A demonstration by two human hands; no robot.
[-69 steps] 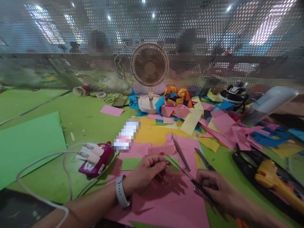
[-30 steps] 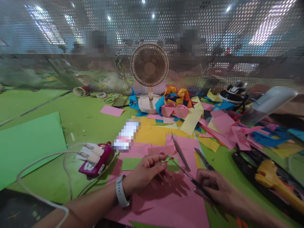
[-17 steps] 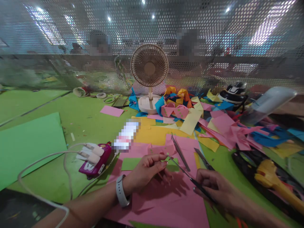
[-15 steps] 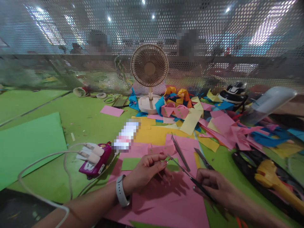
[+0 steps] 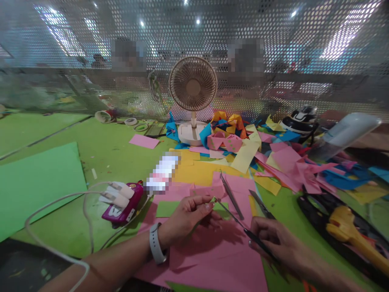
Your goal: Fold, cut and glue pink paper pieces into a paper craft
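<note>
My left hand [image 5: 196, 213], with a pale watch strap on its wrist, pinches a tiny green paper piece [image 5: 214, 200] between thumb and forefinger. My right hand [image 5: 273, 239] is closed round the black handles of slim scissors [image 5: 235, 219]. The scissors' tips point at the green piece, close to my left fingertips; whether the blades touch it I cannot tell. Both hands are above a pink paper sheet [image 5: 219, 259]. Just beyond them lie tweezers [image 5: 231, 196], a folded pink paper strip [image 5: 209, 190] and a dark-bladed cutter [image 5: 261, 205]. A green paper strip [image 5: 166, 209] lies left of my fingers.
A lit phone [image 5: 162, 172] and a purple power adapter [image 5: 121, 207] with white cables are on the left. A small fan [image 5: 193, 87] stands ahead, before a perforated screen. Coloured paper scraps [image 5: 288, 158] pile up on the right, near a black tray [image 5: 306, 209] holding a yellow tool.
The green paper piece shows more clearly at my left fingertips. My hands have barely shifted, and the whole view has moved very slightly.
</note>
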